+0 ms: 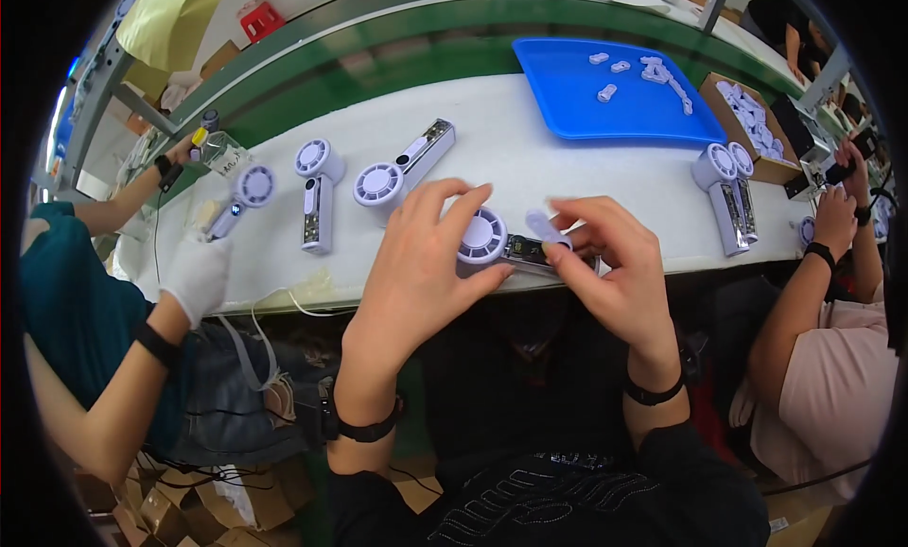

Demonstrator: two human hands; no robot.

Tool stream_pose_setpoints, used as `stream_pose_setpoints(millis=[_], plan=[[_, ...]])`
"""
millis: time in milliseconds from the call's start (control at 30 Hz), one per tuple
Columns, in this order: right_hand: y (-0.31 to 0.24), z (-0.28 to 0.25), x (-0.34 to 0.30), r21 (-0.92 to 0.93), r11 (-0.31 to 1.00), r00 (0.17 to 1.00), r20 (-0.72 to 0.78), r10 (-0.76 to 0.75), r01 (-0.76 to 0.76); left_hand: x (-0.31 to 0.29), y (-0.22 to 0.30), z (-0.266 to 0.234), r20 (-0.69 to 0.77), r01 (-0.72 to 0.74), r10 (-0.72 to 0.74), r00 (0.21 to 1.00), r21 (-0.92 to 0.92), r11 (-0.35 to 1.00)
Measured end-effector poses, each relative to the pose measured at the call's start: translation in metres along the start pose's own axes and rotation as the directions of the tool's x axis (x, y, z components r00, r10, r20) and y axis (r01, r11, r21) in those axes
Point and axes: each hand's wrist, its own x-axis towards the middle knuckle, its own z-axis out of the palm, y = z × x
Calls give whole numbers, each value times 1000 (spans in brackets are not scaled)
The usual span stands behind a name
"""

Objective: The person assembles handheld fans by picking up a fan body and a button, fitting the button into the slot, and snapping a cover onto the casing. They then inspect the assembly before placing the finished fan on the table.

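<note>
In the head view, a handheld fan (482, 233) lies on the near side of the blue tray (567, 107), toward the wearer. The left hand (407, 263) holds it, thumb and fingers around its round head. The right hand (617, 263) pinches a small lavender piece (541, 225), tilted over the open handle. Left of the tray rest more fans (380, 184); right of it, a carton (777, 172) of lavender parts.

Wide fisheye view from head height, down over the white workbench (577, 169), close
</note>
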Motion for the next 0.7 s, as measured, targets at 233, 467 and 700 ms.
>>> stream_pose_setpoints(millis=[233, 467, 700], plan=[[2, 23, -2, 625, 779, 980, -119, 160, -52, 0, 15, 18, -269, -282, 209, 940, -268, 921], [6, 26, -2, 266, 964, 981, -188, 57, -5, 7, -3, 30, -258, -341, 293, 921, -170, 924], [13, 21, -9, -325, 940, 974, -156, -162, 104, 4, -9, 25, -128, -346, 334, 934, -88, 934]])
